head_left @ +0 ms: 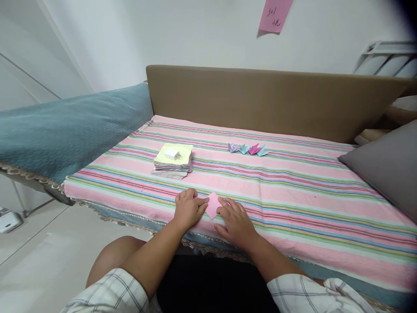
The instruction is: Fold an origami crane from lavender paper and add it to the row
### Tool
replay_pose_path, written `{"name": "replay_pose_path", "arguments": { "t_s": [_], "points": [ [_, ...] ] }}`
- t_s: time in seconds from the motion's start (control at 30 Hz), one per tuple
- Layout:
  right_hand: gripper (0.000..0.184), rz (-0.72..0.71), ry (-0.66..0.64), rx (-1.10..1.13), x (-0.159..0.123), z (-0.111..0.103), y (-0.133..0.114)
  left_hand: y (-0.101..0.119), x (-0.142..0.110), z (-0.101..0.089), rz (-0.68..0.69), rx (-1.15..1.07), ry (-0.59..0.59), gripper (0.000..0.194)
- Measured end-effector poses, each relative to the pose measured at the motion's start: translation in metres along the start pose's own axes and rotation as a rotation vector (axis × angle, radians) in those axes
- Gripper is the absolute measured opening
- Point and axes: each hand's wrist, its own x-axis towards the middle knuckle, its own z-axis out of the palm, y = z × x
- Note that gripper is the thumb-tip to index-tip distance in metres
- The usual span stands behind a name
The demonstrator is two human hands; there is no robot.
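A small pink folded paper (213,204) lies on the striped cloth (293,191) near the front edge. My left hand (188,208) rests at its left side, fingers curled, fingertips pressing on the paper's left corner. My right hand (236,222) lies at its right side with fingers laid flat, the fingertips touching the paper's right edge. Further back on the left stands a stack of coloured paper squares (173,166) with a white charger plug (172,154) on top. Several folded paper figures (248,149) in purple, teal and pink sit in a row at the back.
A brown padded headboard (276,100) runs along the back. A teal blanket (65,130) drapes at the left, a grey cushion (387,165) at the right. A pink note (274,15) hangs on the wall. Floor tiles show at lower left.
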Motion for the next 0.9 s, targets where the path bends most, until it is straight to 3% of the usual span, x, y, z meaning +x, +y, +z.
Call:
{"name": "replay_pose_path", "arguments": {
  "t_s": [0.23, 0.53, 0.63, 0.7, 0.77, 0.83, 0.9],
  "points": [
    [0.030, 0.009, -0.014, 0.022, 0.001, -0.001, -0.001, -0.015, 0.000, -0.007, -0.105, -0.044, 0.018, 0.014],
    [0.030, 0.012, -0.027, 0.013, 0.001, 0.000, 0.000, -0.014, 0.007, -0.012, -0.242, -0.130, 0.008, 0.011],
    [0.030, 0.014, -0.030, 0.015, 0.001, 0.000, 0.000, -0.014, 0.006, -0.013, -0.245, -0.129, 0.086, 0.013],
    [0.030, 0.017, -0.031, 0.019, 0.001, -0.001, -0.001, -0.012, 0.003, -0.013, -0.152, -0.120, 0.183, 0.018],
    [0.030, 0.024, -0.041, 0.021, 0.001, -0.001, -0.001, -0.006, -0.002, -0.008, 0.070, -0.135, 0.246, 0.024],
    [0.031, 0.035, -0.056, 0.022, 0.001, -0.001, -0.002, 0.002, -0.006, 0.000, 0.352, -0.209, 0.253, 0.027],
    [0.034, 0.044, -0.064, 0.022, 0.001, -0.001, -0.002, 0.010, -0.009, 0.010, 0.533, -0.242, 0.210, 0.029]
  ]
}}
